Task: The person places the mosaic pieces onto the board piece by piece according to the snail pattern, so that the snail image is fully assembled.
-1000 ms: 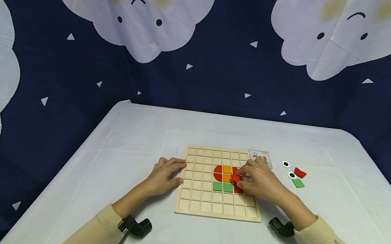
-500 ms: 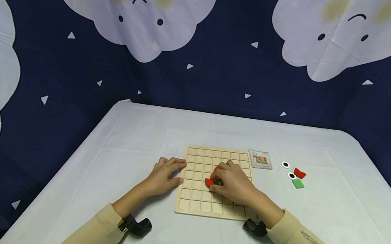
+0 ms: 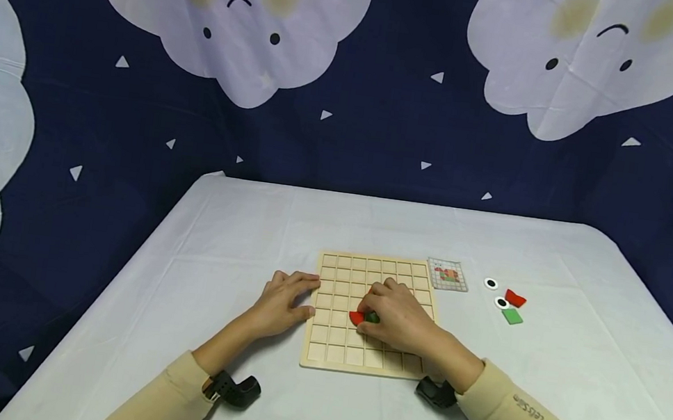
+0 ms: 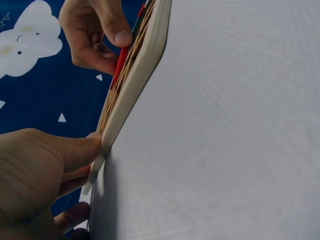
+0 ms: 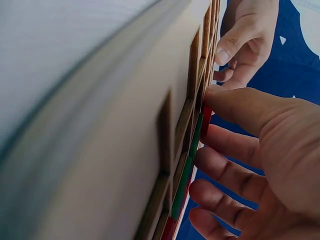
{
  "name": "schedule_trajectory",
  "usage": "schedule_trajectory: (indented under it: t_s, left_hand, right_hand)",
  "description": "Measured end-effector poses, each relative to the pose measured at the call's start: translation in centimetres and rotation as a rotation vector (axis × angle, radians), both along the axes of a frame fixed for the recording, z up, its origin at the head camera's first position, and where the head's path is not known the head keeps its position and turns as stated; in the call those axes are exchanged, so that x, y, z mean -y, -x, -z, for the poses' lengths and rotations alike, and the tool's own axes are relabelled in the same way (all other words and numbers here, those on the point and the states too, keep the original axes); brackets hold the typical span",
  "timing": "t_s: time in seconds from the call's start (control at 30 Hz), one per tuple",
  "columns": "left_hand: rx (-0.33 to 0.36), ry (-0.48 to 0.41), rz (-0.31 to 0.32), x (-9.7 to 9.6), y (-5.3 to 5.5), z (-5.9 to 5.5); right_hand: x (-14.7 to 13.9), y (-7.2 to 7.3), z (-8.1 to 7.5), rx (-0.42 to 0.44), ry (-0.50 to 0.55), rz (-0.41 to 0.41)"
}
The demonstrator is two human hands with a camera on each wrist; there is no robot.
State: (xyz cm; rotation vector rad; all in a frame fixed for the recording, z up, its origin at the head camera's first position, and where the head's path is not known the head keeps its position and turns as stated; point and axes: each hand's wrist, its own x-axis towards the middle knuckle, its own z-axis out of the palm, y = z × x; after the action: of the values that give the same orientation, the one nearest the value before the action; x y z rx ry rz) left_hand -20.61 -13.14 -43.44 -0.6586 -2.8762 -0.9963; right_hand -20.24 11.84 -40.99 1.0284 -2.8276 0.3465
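A wooden grid board [image 3: 354, 357] lies on the white table. My left hand [image 3: 280, 306] is at the board's left edge, thumb and fingertips against the rim. Over the middle of the grid, my right hand [image 3: 402, 316] pinches a red tile [image 3: 356, 318] with one rounded side, just left of a green tile [image 3: 372, 317]. In the right wrist view this red tile [image 5: 205, 122] sits between thumb and index finger, right at the grid, with green tiles [image 5: 182, 187] beside it. The right hand covers most of the other coloured tiles.
A small picture card [image 3: 447, 275] lies at the board's upper right corner. Farther right are two eye-patterned discs [image 3: 491, 284], a loose red piece [image 3: 515, 298] and a green square [image 3: 512, 316]. A dark blue cloud-print cloth [image 3: 381, 152] hangs behind the table.
My right hand has moved left across the board with the red tile, from the right side of the coloured tiles to their lower left. My left hand has stayed at the edge.
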Motion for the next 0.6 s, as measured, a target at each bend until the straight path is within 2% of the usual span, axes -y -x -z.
schedule_trajectory:
  t_s: [0.33, 0.6]
  left_hand:
    - [0.002, -0.006, 0.004, -0.1, 0.0, 0.1]
    - [0.008, -0.008, -0.002, 0.0, 0.1, 0.2]
  right_hand:
    - [-0.5, -0.1, -0.2, -0.026, 0.021, 0.007]
    - [-2.1, -0.1, -0.6, -0.001, 0.052, 0.074]
